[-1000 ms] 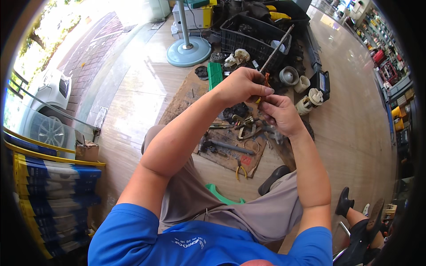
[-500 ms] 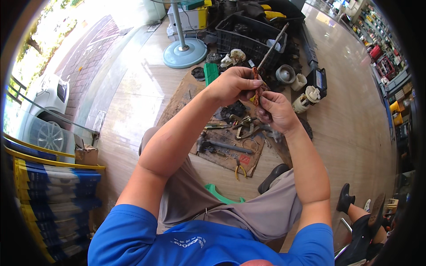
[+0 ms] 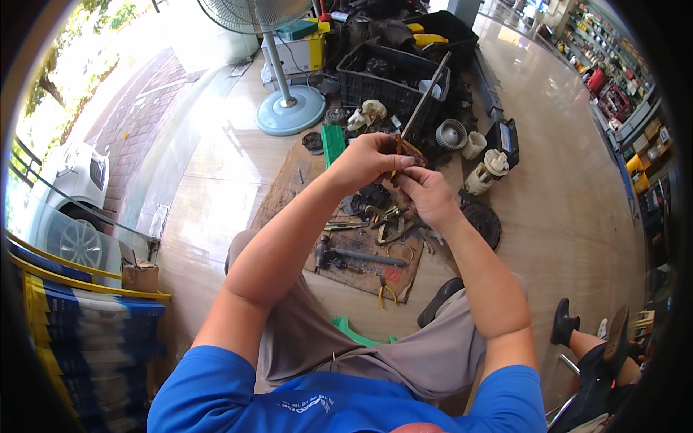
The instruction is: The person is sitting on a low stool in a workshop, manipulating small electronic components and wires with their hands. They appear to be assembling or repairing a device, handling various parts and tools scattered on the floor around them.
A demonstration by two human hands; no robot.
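My left hand [image 3: 372, 160] and my right hand [image 3: 429, 192] meet over the cardboard, fingers pinched on a small bundle of reddish-brown and yellow strands [image 3: 408, 150]. My fingers cover much of the bundle, so its exact kind is unclear. A long thin rod [image 3: 426, 96] slants up and away just beyond my fingertips; I cannot tell whether it joins the bundle. Beneath my hands, a stained cardboard sheet [image 3: 278, 198] carries a hammer [image 3: 361, 255], yellow-handled pliers [image 3: 386, 290] and several metal parts.
A black crate [image 3: 361, 90] and a standing fan's round base [image 3: 290, 112] are at the far side. A green box [image 3: 333, 144], a white fan wheel [image 3: 451, 134] and a pump-like part [image 3: 486, 172] lie around the cardboard. Another person's leg [image 3: 577, 348] shows at lower right.
The view has tilted up, showing more of the fan. Both hands stay together on the bundle; my right hand has turned, its fingers now pointing more toward my left hand.
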